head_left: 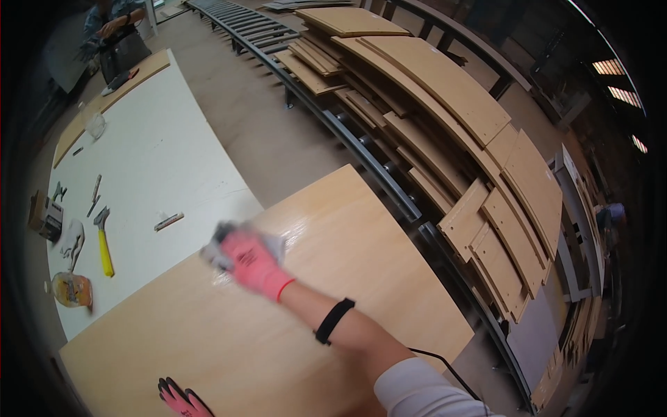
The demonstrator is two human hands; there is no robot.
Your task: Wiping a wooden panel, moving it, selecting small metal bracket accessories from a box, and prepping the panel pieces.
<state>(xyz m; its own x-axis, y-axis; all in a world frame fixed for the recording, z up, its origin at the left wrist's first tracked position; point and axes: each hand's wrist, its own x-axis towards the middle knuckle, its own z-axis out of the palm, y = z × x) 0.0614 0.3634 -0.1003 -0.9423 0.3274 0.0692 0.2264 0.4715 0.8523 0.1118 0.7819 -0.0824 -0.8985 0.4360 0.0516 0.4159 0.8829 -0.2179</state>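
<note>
A large light wood panel (333, 236) lies across the table in front of me. My right hand (251, 263), in a pink glove with dark fingertips, presses a grey rag (276, 245) onto it near the far left edge. Motion blurs the hand and rag, and a wet-looking shine shows on the wood beside them. My left hand (182, 401), gloved the same way, rests on the panel at the bottom edge with its fingers stretched out; its lower part is cut off by the frame.
On the white tabletop (187, 153) lie a yellow-handled scraper (103, 243), a jar of amber liquid (71, 289), a small box (46, 215) and a short tool (169, 221). A roller conveyor (361, 142) bears stacked boards (445, 83) on the right. Another person (114, 42) stands far left.
</note>
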